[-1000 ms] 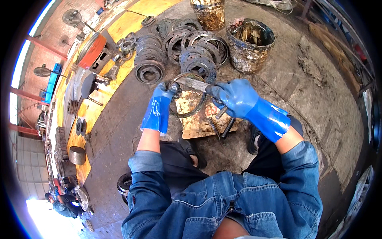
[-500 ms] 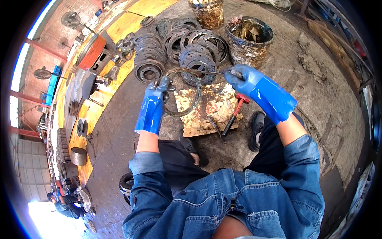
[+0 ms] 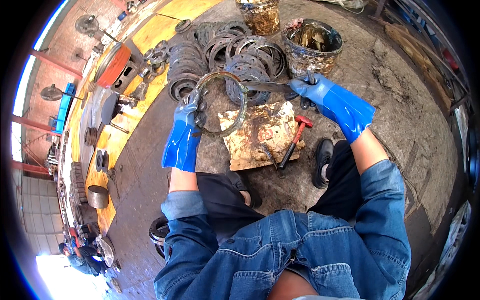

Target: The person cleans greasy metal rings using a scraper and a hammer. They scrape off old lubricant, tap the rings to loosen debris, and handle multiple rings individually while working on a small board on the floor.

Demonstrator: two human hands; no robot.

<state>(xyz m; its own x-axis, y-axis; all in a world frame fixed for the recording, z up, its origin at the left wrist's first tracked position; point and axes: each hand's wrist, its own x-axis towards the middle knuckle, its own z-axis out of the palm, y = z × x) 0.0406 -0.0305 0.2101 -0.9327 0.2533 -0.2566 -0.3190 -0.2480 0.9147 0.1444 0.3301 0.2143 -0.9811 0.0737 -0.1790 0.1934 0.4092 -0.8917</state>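
Note:
My left hand, in a blue rubber glove, grips a thin metal ring by its left side and holds it up, tilted. My right hand, gloved the same way, is closed round the handle of a flat-bladed knife. Its blade points left and its tip reaches the ring's right side; whether they touch I cannot tell. Beneath lies a stained sheet of cardboard. On it rest a hammer with a red head and a slim dark metal tool.
Many dark metal flanges lie stacked ahead on the floor. Two grimy buckets, one nearer and one farther, stand behind them. More metal parts sit along a yellow floor strip at left. Another person is far off at lower left.
The ring has been raised slightly and turned, moving up and left with my left hand. In my right hand the knife has rolled, so its broad blade now faces up to view.

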